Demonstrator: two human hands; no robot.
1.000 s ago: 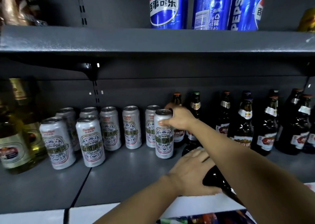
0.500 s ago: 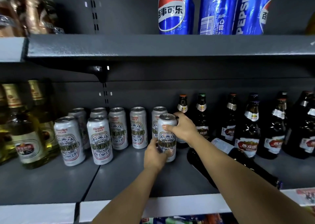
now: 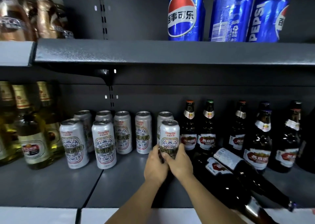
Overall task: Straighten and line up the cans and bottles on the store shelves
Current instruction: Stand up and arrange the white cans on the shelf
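I see my left hand [image 3: 156,166] and right hand [image 3: 179,163] both grasping a silver can [image 3: 169,135] upright on the grey shelf [image 3: 51,186]; two dark bottles [image 3: 238,177] lie toppled right.

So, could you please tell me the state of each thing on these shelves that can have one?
Held silver can: upright, gripped low by both hands.
Left hand: curled round the can.
Right hand: curled round the can.
Other silver cans: upright, unevenly lined.
Two dark bottles: lying on their sides.
Standing dark bottles: upright.
Yellow bottles: upright.
Pepsi cans: upright, labels turned differently.
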